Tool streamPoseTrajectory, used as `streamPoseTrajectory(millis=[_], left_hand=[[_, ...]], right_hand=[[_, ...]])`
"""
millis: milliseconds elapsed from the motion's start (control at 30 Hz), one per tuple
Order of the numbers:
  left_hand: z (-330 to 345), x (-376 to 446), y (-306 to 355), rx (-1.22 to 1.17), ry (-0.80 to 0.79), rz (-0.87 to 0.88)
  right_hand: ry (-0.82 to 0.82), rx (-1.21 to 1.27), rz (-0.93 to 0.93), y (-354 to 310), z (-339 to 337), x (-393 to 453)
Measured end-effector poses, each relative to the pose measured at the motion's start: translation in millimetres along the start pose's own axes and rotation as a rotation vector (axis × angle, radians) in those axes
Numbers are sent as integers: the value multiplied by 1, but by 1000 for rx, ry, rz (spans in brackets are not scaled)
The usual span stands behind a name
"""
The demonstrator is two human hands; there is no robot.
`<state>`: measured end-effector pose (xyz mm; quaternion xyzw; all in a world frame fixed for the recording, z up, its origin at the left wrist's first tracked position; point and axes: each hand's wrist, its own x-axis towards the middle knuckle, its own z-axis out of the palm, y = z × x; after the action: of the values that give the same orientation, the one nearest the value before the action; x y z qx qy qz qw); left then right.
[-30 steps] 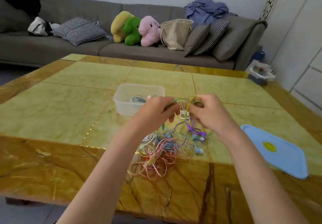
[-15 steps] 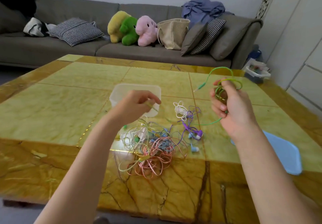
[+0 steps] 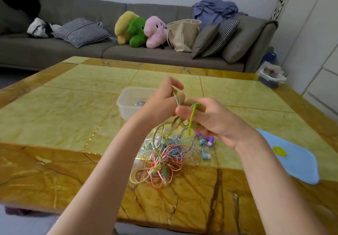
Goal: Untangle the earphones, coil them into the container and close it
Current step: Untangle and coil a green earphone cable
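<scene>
Winding the green earphone cable (image 3: 191, 119) into a neat coil is judged to be the step in hand. The cable is pinched in the grip of the left hand (image 3: 161, 105) and is looped over the curled fingers of the right hand (image 3: 210, 119), both raised above the counter (image 3: 54, 106). Its lower length trails down into the tangle of earphones (image 3: 168, 158) lying on the counter just below the hands. For the step to be done well, light tension should be kept between the two hands, and each turn should be laid beside the one before so that the coil stays small enough for the container (image 3: 131, 101). The trailing end appears to be caught among pink, blue and purple cords, so it should be drawn out slowly; a sharp pull could drag the whole pile or tighten a knot. The clear container stands just behind the left hand with a blue cable already inside. The blue lid (image 3: 296, 161) lies well apart at the right. A sofa (image 3: 54, 51) with cushions and plush toys (image 3: 140, 30) is seen beyond the counter.
</scene>
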<state>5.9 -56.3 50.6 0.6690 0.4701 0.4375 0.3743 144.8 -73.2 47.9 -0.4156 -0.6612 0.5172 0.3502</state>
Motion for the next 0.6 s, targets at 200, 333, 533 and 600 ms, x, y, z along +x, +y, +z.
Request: streamPoseTrajectory(millis=[200,333,533,600], left_hand=[[5,7,-24,103,-82,-55],[-8,6,-42,105,-193,-36],[-18,4,-64,485,-208,-64],[-21,5,-62,468,-133,-24]], right_hand=[[51,251,105,12,-3,7],[410,716,-26,13,-29,10],[707,840,-294,22,-40,7],[724,765,-341,19,-40,5]])
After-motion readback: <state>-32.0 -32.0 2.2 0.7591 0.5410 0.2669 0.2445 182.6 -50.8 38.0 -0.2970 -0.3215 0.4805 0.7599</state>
